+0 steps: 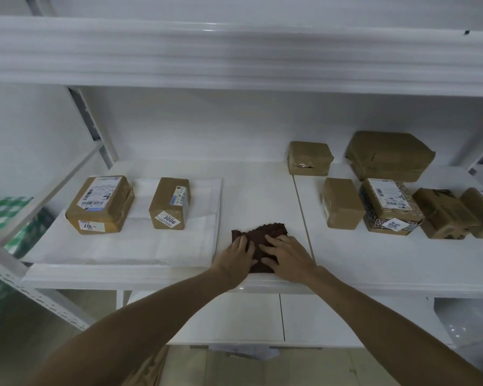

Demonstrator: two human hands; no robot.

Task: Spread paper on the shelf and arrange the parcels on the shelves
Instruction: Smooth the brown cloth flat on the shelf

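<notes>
Left hand [236,260]: fingers [244,245] straight, lying flat on the left part of the brown cloth [265,232].
Right hand [286,259]: fingers spread wide, flat on the cloth's right part, gripping nothing.
Brown cloth: folded, at the near edge of the shelf [257,190], under both hands.
Paper [140,246]: white sheet spread on the shelf, just left of the cloth.
Parcels: large labelled parcel [101,204] and parcel marked 3006 [170,203] on the paper; parcel cluster [342,203] right.

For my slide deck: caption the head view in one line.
At the shelf, the left hand and right hand rest on a brown cloth beside two parcels on white paper.
</notes>
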